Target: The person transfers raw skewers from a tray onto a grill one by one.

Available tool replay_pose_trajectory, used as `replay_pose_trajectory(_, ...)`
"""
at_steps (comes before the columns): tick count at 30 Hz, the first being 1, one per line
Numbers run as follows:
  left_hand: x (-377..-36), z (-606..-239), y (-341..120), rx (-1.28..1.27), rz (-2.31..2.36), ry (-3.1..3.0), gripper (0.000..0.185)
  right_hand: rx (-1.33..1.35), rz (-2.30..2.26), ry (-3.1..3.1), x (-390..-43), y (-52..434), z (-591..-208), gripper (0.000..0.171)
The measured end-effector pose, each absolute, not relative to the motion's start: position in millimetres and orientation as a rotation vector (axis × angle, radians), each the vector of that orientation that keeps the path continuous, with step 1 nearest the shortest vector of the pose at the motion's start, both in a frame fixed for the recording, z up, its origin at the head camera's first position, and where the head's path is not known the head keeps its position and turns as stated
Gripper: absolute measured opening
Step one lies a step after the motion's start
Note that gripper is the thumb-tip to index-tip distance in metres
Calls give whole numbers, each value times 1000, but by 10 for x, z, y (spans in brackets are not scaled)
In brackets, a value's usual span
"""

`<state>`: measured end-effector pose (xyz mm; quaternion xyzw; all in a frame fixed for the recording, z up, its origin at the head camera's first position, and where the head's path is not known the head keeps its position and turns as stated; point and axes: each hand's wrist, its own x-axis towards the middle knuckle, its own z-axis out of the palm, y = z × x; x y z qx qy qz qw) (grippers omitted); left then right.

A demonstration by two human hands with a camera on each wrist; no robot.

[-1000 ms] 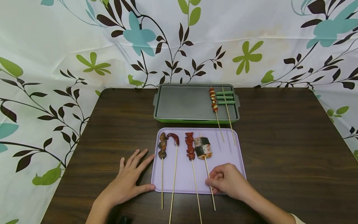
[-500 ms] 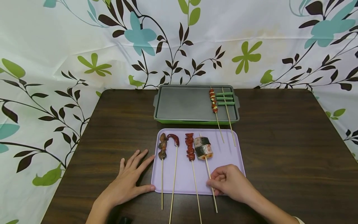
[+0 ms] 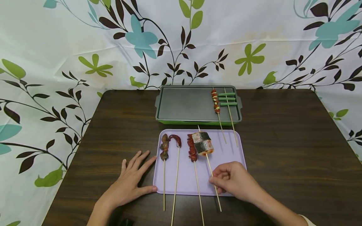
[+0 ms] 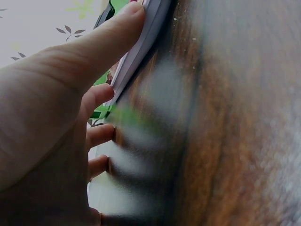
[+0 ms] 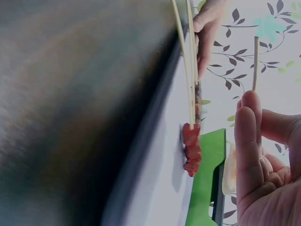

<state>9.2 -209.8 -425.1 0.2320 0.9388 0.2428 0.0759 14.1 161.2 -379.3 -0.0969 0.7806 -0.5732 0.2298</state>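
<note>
**Fish skewer [image 3: 200,145] held aloft above a lilac tray [image 3: 229,157]**

A person seated or standing at a dark wood table [image 3: 285,150] pinches the bare stick of the fish skewer between thumb and fingers of the right hand [image 3: 234,181], near the tray's near right corner. The chunky fish hangs over the tray's far half, its pointed tip crossing the far edge in the head view; the right wrist view shows it apart from the red meat skewer [image 3: 193,150]. The left hand [image 3: 128,184] lies spread on the table, thumb and forefinger reaching the tray's left edge. A mushroom skewer [image 3: 164,147] and a tentacle skewer [image 3: 176,140] lie toward that edge. At the table's far edge, a grill [image 3: 183,103] bears a tomato skewer [image 3: 216,101] and a green bean skewer [image 3: 227,99].

With so much weight at one end, a firm pinch seems wise, lest the fish roll or dip. Good handling would keep it level and clear of the red meat, the left hand steadying the tray.
</note>
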Motion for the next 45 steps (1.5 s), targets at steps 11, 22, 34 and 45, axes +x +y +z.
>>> replay_pose_trajectory(11, 85, -4245, -2093, 698, 712, 2814, 90, -272, -1537, 2210, -92, 1619, -3621, 17)
replay_pose_trajectory(22, 85, -4247, -2088, 702, 716, 2815, 89, -244, -1550, 2238, -498, 1761, -3459, 17)
replay_pose_trajectory(34, 76, -4262, -2094, 687, 708, 2801, 91, -191, -1570, 2269, -888, 1705, -3477, 20)
replay_pose_trajectory(45, 78, -4262, -2096, 679, 717, 2797, 93, -107, -1523, 2276, -1137, 1649, -3482, 24)
